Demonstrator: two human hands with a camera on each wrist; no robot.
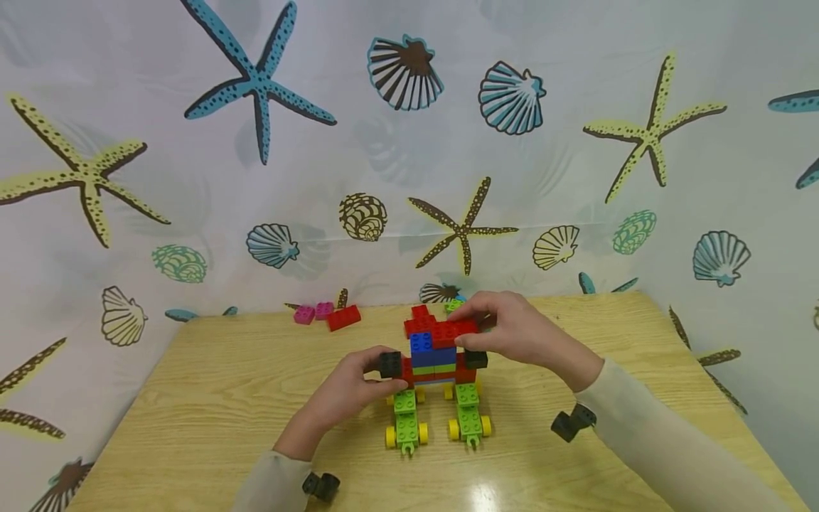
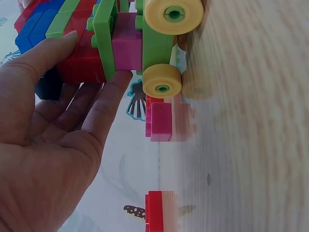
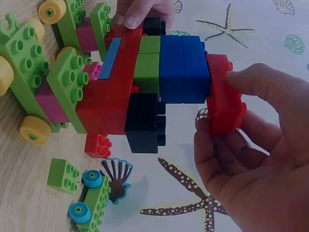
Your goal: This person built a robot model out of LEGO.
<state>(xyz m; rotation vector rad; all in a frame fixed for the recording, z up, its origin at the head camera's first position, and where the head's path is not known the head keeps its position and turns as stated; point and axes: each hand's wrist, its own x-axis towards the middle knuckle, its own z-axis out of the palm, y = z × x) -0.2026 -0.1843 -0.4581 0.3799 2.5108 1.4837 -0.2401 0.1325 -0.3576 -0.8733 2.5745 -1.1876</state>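
A toy built of bricks stands on two green wheeled bases [image 1: 406, 419] with yellow wheels. Above them are red bricks [image 3: 108, 108], small green bricks, blue bricks [image 3: 182, 67] and black bricks [image 1: 390, 364] jutting out at both sides. My left hand [image 1: 348, 387] grips the toy's left side; in the left wrist view its thumb lies on a red brick and a fingertip touches a magenta brick [image 2: 128, 43]. With thumb and fingers, my right hand [image 1: 512, 327] pinches a red brick [image 3: 222, 92] on top of the blue ones. Whether that brick is fully pressed on, I cannot tell.
Two pink bricks [image 1: 304, 314] and a red brick [image 1: 344, 318] lie at the table's back left edge. Behind the toy are a green brick [image 3: 63, 176] and a green base with blue wheels [image 3: 94, 203]. A patterned cloth [image 1: 409, 156] hangs behind the table.
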